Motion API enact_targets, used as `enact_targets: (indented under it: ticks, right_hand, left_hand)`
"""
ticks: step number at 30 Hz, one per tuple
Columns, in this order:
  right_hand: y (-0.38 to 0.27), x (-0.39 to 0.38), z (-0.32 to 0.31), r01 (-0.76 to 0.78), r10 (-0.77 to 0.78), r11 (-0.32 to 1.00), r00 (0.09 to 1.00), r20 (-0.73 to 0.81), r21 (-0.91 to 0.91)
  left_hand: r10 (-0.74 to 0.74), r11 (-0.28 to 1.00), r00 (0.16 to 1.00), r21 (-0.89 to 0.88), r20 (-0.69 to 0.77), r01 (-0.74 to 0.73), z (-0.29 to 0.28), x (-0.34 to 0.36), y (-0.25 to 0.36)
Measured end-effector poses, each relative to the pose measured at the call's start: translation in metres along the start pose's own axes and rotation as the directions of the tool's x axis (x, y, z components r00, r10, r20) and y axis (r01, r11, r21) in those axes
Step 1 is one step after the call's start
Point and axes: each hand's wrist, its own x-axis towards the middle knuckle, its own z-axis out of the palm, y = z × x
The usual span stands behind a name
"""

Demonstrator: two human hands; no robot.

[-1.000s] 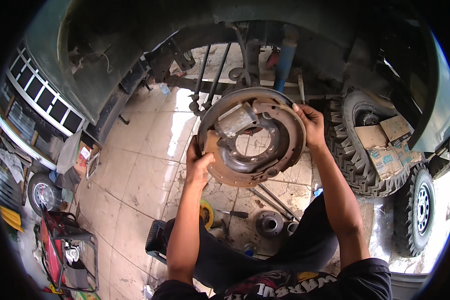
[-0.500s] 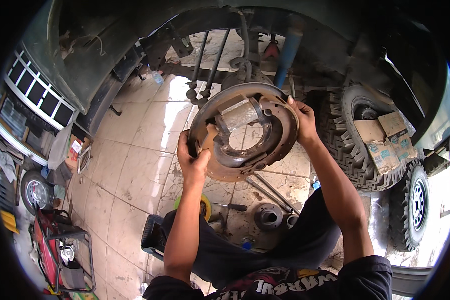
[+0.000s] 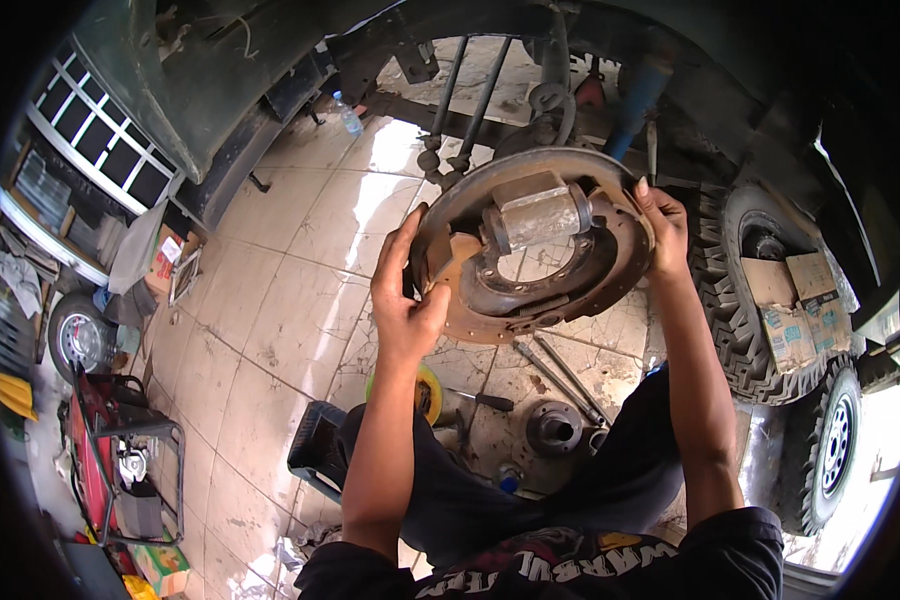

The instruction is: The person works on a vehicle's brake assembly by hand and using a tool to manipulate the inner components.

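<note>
Drum-brake backing plate (image 3: 540,288): upper centre of frame | tipped further edge-on than half a second ago | left hand (image 3: 407,310), right hand (image 3: 667,235): partly closed, gripping opposite rim edges | apparently being reoriented, unmounted

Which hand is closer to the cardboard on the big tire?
Right. Your right hand is left of the cardboard; your left hand is farther left, across the round metal part.

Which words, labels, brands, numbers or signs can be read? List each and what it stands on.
Black T-shirt: large pale lettering, not copied here.
Cardboard: blue-green print, too small to read surely.
White label on the orange box: too small to read.
Drum-brake assembly: no lettering visible.
</note>
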Motion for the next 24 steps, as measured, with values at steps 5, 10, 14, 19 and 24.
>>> enact_targets:
  ticks: [5,10,14,19,24]
  right_hand:
    - [0.001,0.002,0.0,-0.067,0.069,0.995,0.997,-0.03,0.067]
    - [-0.002,0.007,0.004,-0.202,0.203,0.979,0.978,-0.049,0.031]
    - [-0.012,0.004,0.01,-0.222,0.223,0.975,0.968,-0.118,0.02]
    - [-0.019,0.004,0.014,-0.172,0.163,0.984,0.974,-0.159,-0.04]
    - [-0.016,0.009,0.011,-0.188,0.166,0.976,0.97,-0.178,-0.112]
  left_hand:
    - [-0.197,0.965,0.978,-0.163,0.068,0.206,-0.013,-0.003,0.012]
    - [-0.281,0.926,0.945,-0.21,0.168,0.313,-0.021,-0.001,0.009]
    - [-0.357,0.892,0.915,-0.223,0.186,0.393,-0.019,0.003,0.01]
    - [-0.575,0.76,0.789,-0.217,0.218,0.613,-0.03,-0.008,-0.011]
    - [-0.604,0.721,0.751,-0.217,0.268,0.658,-0.035,-0.021,-0.024]
